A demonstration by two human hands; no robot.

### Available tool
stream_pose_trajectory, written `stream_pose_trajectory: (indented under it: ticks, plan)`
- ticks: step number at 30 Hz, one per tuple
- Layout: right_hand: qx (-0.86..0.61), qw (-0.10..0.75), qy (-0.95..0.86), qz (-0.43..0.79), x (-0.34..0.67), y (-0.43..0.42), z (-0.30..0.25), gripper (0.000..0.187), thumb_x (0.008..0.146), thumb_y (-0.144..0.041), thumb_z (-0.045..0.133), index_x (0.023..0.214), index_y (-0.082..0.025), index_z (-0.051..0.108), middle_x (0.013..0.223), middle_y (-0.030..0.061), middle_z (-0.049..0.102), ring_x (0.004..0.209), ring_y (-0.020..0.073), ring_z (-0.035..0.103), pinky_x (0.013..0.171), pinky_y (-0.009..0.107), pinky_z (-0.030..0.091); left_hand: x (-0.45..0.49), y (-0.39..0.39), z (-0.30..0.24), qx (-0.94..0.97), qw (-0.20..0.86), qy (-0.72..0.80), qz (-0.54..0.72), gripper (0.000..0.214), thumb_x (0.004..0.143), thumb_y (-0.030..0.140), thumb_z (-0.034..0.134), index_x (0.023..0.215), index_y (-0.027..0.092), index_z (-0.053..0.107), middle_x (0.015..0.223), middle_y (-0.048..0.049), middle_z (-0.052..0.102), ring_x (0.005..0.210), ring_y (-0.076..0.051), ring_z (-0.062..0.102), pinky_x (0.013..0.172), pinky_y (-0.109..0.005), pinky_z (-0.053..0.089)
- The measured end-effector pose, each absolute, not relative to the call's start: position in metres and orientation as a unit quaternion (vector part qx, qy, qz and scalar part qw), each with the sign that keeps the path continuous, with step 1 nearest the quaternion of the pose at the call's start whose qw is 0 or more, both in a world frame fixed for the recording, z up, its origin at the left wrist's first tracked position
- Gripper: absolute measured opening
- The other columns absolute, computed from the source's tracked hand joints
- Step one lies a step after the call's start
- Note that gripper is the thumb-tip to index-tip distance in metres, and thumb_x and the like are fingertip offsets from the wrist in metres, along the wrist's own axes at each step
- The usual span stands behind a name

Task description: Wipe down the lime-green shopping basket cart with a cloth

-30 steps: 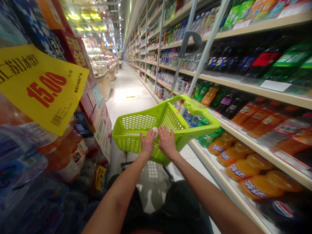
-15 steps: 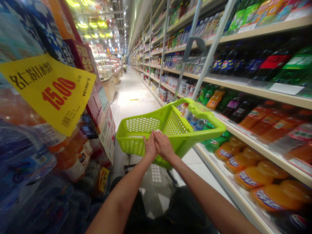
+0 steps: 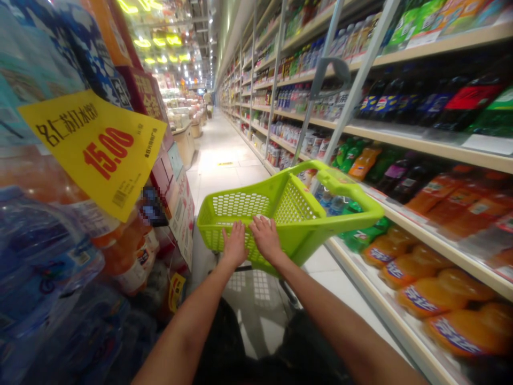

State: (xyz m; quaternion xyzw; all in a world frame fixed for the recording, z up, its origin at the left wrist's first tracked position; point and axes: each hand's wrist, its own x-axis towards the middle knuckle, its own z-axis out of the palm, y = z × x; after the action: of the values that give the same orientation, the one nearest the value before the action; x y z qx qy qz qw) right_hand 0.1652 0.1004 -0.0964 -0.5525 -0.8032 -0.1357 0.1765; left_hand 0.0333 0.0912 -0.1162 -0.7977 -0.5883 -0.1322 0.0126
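Several clear bottles in blue-tinted wrap (image 3: 44, 251) are piled at far left, and from where I stand I can read 15.00 in red on the yellow price sign (image 3: 102, 155) hanging over them. Orange drink bottles (image 3: 130, 267) sit below the sign, then a stack of cartons (image 3: 182, 214) borders the aisle. Far down the pale tiled floor (image 3: 236, 174), a person (image 3: 207, 101) shows small and blurred.

Next comes the bright green shopping cart (image 3: 298, 240), set across the shopper's front between cartons and shelving. Against its near side is the left hand (image 3: 234, 243), fingers mostly straight and close together, laid up over the rim. Just beside it, with a narrow gap between, the right hand (image 3: 264, 235) lies over the same rim, fingers a little more spread. Each grip looks loose; whether either one closes on the plastic, I can't tell.

The cart's handle (image 3: 366, 206) juts out to the right, clear of both hands and close to the shelves (image 3: 425, 149). There, orange bottles with blue labels (image 3: 433, 297) line the bottom level, and dark cola bottles (image 3: 385, 101) stand higher up.
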Motion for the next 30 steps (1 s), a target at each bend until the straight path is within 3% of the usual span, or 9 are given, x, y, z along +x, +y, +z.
stream_pose_trajectory:
  ticks: [6,19,26,30]
  plan:
    - [-0.548,0.193,-0.798,-0.163,0.207,0.102,-0.093,0.034,0.087,-0.012,0.038,0.112,-0.019,0.059,0.127,0.0093,0.054,0.118,0.0253,0.044,0.103,0.047,0.022,0.033,0.093,-0.117,-0.799,0.019,-0.586,-0.138,0.074,0.071,0.014,0.051,0.139,0.013,0.023,0.148,-0.0119,0.021,0.138,-0.024,0.014,0.108,-0.058,0.003]
    - [-0.584,0.198,-0.764,-0.189,0.268,0.091,-0.080,0.037,0.084,-0.009,0.038,0.113,-0.019,0.058,0.130,0.0098,0.051,0.126,0.0245,0.037,0.104,0.048,0.023,0.039,0.093,-0.116,-0.782,0.034,-0.604,-0.150,0.073,0.069,0.007,0.046,0.139,0.012,0.026,0.148,-0.0114,0.022,0.137,-0.024,0.016,0.108,-0.057,0.001]
    - [-0.612,0.272,-0.704,-0.235,0.316,0.077,-0.066,0.040,0.076,-0.005,0.041,0.110,-0.017,0.059,0.129,0.0117,0.052,0.124,0.0267,0.039,0.101,0.051,0.027,0.063,0.090,-0.105,-0.763,0.024,-0.633,-0.129,0.073,0.071,0.016,0.048,0.140,0.010,0.022,0.149,-0.0138,0.018,0.137,-0.027,0.014,0.108,-0.058,0.008]
    - [-0.575,0.280,-0.734,-0.228,0.299,0.082,-0.073,0.042,0.074,-0.004,0.040,0.108,-0.019,0.060,0.126,0.0102,0.054,0.122,0.0254,0.041,0.099,0.049,0.029,0.099,0.083,-0.088,-0.817,0.031,-0.563,-0.126,0.075,0.075,0.024,0.048,0.141,0.011,0.016,0.151,-0.0102,0.011,0.138,-0.025,0.008,0.108,-0.057,0.010]
